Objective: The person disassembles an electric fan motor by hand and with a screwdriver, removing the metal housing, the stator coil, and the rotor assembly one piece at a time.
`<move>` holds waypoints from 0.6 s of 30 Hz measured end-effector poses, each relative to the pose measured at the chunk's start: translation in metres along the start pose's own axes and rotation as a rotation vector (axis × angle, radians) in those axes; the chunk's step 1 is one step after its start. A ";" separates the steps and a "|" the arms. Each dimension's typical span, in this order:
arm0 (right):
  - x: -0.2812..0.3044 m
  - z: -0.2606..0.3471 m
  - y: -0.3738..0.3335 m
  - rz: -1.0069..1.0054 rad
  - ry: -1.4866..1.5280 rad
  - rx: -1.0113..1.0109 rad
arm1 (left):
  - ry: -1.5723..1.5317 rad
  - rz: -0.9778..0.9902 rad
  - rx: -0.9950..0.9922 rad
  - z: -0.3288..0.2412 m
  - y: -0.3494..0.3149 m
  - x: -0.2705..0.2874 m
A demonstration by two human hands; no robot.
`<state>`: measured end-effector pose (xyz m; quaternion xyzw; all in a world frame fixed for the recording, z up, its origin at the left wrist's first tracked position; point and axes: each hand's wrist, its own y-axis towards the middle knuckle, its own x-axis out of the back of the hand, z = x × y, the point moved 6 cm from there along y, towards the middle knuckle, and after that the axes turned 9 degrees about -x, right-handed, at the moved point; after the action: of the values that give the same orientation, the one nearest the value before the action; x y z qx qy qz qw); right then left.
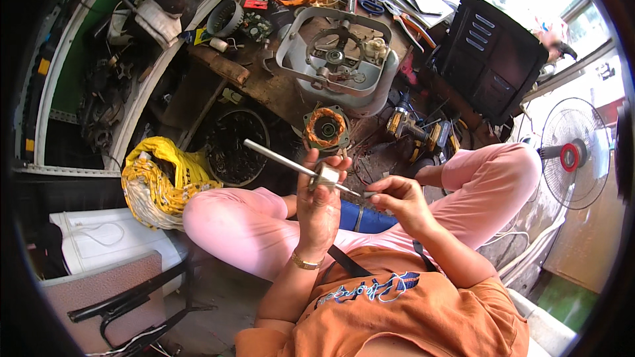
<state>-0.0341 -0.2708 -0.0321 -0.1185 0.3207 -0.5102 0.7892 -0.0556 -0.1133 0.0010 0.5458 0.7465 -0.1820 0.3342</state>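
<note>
My left hand [319, 215], with a gold watch on its wrist, is closed around a motor rotor [327, 174]. The rotor's long steel shaft [278, 157] sticks out to the upper left, and a thinner end points right. My right hand [407, 201] pinches a small grey cylindrical piece [368, 194] close to that thin end. Whether the two touch is too small to tell. Just beyond my left fingers lies a stator with orange copper windings [326, 128]. Behind it, a grey metal fan housing [380, 82] sits on the low wooden bench.
A yellow cordless drill [411, 127] lies right of the stator. A black louvred panel [489, 59] leans at the right, near a standing fan [574, 155]. Blue-handled scissors [372, 2] lie at the back. A yellow bag [165, 175] and a round bin [238, 145] are at the left.
</note>
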 end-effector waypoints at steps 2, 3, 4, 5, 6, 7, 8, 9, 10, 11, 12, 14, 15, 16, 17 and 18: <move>-0.008 -0.009 0.004 0.034 0.052 -0.042 | 0.010 -0.037 -0.020 -0.006 -0.001 0.001; -0.010 -0.014 0.007 0.055 0.109 -0.062 | 0.022 -0.046 -0.035 -0.009 0.000 0.002; -0.012 -0.015 0.008 0.061 0.136 -0.068 | 0.033 -0.038 -0.053 -0.011 0.000 0.002; -0.014 -0.016 0.010 0.066 0.163 -0.074 | 0.034 -0.036 -0.055 -0.011 0.000 0.002; -0.016 -0.016 0.011 0.072 0.191 -0.079 | 0.034 -0.035 -0.057 -0.011 0.000 0.002; -0.017 -0.016 0.011 0.072 0.192 -0.081 | 0.032 -0.036 -0.060 -0.011 0.001 0.002; -0.018 -0.017 0.011 0.072 0.194 -0.083 | 0.030 -0.035 -0.058 -0.010 0.001 0.002; -0.019 -0.017 0.011 0.073 0.196 -0.085 | 0.037 -0.036 -0.060 -0.010 0.001 0.001; -0.020 -0.017 0.011 0.077 0.227 -0.094 | 0.042 -0.038 -0.059 -0.009 0.002 0.000; -0.021 -0.016 0.011 0.082 0.258 -0.102 | 0.048 -0.039 -0.059 -0.008 0.002 0.000; -0.021 -0.016 0.011 0.086 0.289 -0.110 | 0.058 -0.040 -0.060 -0.008 0.002 0.001; -0.019 -0.018 0.012 0.096 0.276 -0.090 | 0.075 -0.040 -0.067 -0.008 0.003 0.002; -0.019 -0.018 0.012 0.100 0.270 -0.080 | 0.092 -0.035 -0.065 -0.008 0.004 0.003; -0.019 -0.017 0.013 0.107 0.267 -0.066 | 0.107 -0.031 -0.065 -0.008 0.004 0.003; -0.021 -0.016 0.013 0.112 0.264 -0.053 | 0.121 -0.027 -0.064 -0.007 0.003 0.002; -0.023 -0.015 0.014 0.118 0.261 -0.039 | 0.129 -0.036 -0.062 -0.007 0.003 0.000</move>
<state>-0.0391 -0.2420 -0.0419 -0.0473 0.4369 -0.4677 0.7669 -0.0548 -0.1084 0.0062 0.5325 0.7814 -0.1291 0.2987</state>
